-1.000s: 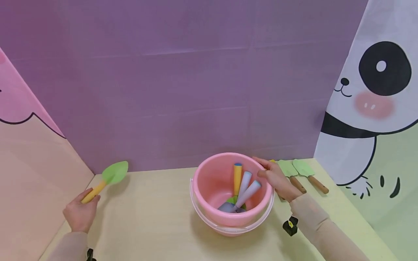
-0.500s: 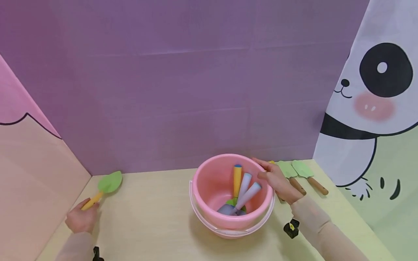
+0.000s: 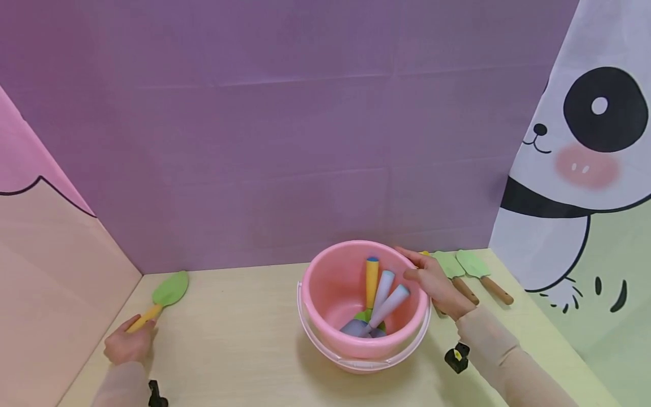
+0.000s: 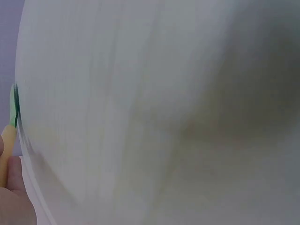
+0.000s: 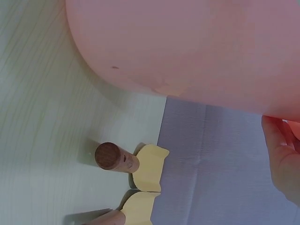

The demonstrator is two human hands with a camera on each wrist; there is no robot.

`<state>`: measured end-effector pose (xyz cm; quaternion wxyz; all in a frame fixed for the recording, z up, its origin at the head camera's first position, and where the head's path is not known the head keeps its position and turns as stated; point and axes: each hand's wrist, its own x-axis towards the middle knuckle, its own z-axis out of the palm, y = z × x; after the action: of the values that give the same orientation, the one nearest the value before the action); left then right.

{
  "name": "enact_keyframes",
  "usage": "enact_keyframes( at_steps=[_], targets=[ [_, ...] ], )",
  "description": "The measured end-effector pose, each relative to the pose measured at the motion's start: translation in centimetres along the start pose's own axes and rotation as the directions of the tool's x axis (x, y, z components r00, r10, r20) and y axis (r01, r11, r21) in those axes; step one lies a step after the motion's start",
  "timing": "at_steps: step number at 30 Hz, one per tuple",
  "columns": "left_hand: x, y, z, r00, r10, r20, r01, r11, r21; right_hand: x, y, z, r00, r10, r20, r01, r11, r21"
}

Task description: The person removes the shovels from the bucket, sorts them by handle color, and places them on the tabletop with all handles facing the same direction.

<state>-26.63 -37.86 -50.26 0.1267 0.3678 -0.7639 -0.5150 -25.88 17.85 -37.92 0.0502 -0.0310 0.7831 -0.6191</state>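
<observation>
My left hand [image 3: 129, 342] grips the yellow handle of a toy trowel with a green leaf-shaped blade [image 3: 170, 289], low at the table's far left corner. In the left wrist view the trowel's handle [image 4: 8, 140] shows at the left edge between finger and thumb. A pink bucket [image 3: 325, 282] stands right of the middle, its white handle hanging down in front. My right hand [image 3: 437, 282] holds the bucket's right rim, thumb over the inside. In the bucket lean a yellow-handled tool [image 3: 372, 282] and two lavender-handled tools [image 3: 390, 305], blades down.
Right of the bucket, toy tools with green blades [image 3: 472, 263] and brown handles [image 3: 497, 290] lie on the pale table [image 3: 229, 339]. They look yellow-bladed [image 5: 149, 168] in the right wrist view. A purple backdrop [image 3: 264, 169] rises behind; a panda-printed panel [image 3: 544, 249] borders the right.
My left hand has lowered the trowel toward the tabletop, its blade dropping slightly left and down. My right hand stays on the bucket's rim, and the bucket has barely moved.
</observation>
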Motion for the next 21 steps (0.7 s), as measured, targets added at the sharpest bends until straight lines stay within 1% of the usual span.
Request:
enact_keyframes(
  at_steps=[5,8,11,14,16,21],
  targets=[
    [0.4,-0.2,0.4,1.000,0.009,0.012,-0.009,1.000,0.025,0.0,0.0,0.0,1.000,-0.001,0.010,0.001,1.000,0.013],
    [0.9,-0.8,1.0,1.000,0.009,0.016,-0.010,1.000,0.023,0.0,0.0,0.0,1.000,-0.004,0.020,0.004,1.000,0.016],
    [1.4,-1.7,1.6,1.000,-0.005,0.006,0.005,1.000,0.016,0.1,0.0,0.1,1.000,-0.004,0.016,0.004,1.000,0.016],
    [1.9,-2.1,1.9,1.000,-0.019,0.002,0.019,1.000,0.005,0.0,0.0,0.1,1.000,-0.007,0.016,0.007,1.000,0.011],
    [2.2,-2.2,2.0,1.000,-0.025,0.003,0.025,1.000,0.004,0.1,0.0,0.1,1.000,-0.006,0.013,0.006,1.000,0.011],
    [2.4,-1.5,2.2,0.999,-0.033,0.018,0.033,0.999,-0.018,0.1,0.0,0.0,1.000,-0.002,0.010,0.002,1.000,0.017]
  ],
)
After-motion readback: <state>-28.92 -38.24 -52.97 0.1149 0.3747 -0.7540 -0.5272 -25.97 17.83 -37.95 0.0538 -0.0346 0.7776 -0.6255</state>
